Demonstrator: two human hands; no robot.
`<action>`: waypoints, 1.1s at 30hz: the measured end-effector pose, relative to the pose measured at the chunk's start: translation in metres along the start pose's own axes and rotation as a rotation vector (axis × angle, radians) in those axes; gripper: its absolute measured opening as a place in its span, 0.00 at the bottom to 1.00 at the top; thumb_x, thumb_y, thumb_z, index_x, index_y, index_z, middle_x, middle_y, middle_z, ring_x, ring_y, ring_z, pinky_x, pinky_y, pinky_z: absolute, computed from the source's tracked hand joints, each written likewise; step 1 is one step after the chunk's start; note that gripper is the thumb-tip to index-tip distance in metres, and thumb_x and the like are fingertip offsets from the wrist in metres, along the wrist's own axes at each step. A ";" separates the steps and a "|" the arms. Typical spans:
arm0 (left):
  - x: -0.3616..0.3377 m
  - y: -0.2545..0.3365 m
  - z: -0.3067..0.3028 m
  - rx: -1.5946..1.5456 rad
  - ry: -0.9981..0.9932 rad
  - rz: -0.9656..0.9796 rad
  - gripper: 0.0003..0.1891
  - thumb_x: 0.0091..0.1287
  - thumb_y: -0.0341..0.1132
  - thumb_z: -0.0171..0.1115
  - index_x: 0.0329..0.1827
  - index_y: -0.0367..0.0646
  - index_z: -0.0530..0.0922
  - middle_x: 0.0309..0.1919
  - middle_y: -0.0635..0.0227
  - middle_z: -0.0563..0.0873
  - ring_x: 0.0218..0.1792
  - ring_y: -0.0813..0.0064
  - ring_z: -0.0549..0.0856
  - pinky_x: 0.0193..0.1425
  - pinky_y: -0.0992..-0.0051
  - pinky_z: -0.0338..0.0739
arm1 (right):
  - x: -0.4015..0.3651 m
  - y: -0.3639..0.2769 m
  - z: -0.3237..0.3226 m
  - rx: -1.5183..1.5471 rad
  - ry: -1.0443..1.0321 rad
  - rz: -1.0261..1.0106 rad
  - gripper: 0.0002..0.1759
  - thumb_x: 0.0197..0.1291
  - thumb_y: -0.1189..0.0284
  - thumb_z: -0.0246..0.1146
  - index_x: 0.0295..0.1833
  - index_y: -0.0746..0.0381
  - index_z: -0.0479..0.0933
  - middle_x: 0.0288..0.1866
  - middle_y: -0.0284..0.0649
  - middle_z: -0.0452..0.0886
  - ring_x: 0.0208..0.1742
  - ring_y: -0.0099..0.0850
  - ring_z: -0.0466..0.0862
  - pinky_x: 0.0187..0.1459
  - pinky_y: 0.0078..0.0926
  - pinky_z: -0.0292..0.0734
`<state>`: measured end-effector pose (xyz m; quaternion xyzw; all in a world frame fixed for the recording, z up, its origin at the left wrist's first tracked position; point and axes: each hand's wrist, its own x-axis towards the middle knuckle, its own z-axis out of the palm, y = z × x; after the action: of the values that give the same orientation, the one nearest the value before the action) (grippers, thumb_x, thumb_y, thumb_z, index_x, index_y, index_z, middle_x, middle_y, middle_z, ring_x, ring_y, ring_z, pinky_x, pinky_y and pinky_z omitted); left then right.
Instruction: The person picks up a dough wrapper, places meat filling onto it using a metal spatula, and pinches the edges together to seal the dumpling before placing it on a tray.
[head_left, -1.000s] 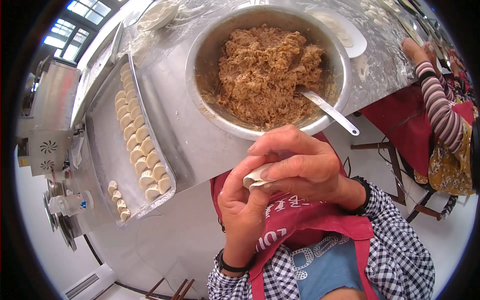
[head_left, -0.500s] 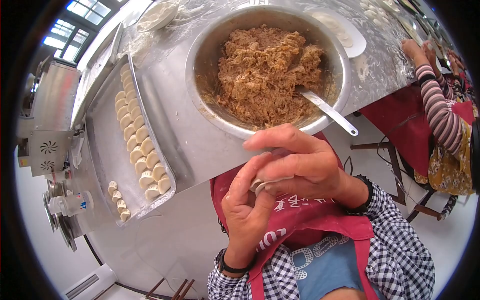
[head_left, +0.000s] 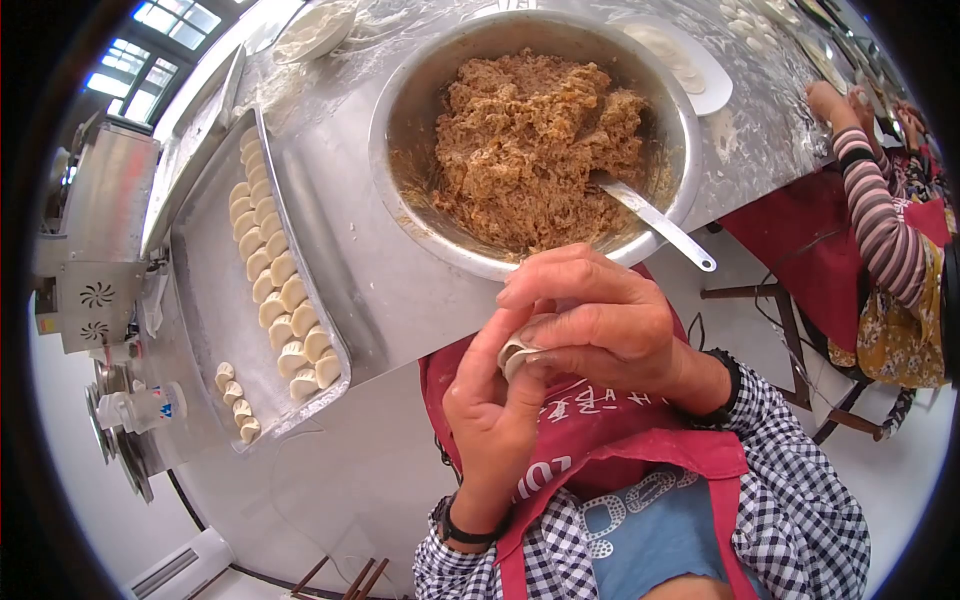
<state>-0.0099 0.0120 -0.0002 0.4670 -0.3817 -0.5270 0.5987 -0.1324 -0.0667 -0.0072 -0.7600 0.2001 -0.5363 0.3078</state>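
Together, my left hand (head_left: pixel 488 412) and right hand (head_left: pixel 625 325) pinch a dumpling (head_left: pixel 513 356); just beyond them sits the metal bowl (head_left: pixel 410 130).

The left hand (head_left: pixel 485 415) points upward from its wrist (head_left: pixel 485 502), thumb (head_left: pixel 523 400) and fingers curved toward the right hand (head_left: pixel 625 325). The right forearm (head_left: pixel 775 440) slants in from the side, its hand arched, fingers bunched and bent. The hands come together at the fingertips, both pinching.
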 end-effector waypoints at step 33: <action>-0.001 -0.002 -0.002 0.321 -0.012 0.068 0.22 0.66 0.27 0.55 0.62 0.29 0.65 0.55 0.56 0.75 0.54 0.71 0.77 0.56 0.77 0.72 | 0.000 0.003 0.004 -0.144 -0.024 -0.089 0.09 0.38 0.76 0.67 0.28 0.63 0.75 0.45 0.43 0.79 0.44 0.36 0.80 0.42 0.30 0.76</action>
<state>-0.0087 0.0129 -0.0030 0.5402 -0.4802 -0.4414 0.5317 -0.1288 -0.0679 -0.0098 -0.7948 0.2005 -0.5243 0.2305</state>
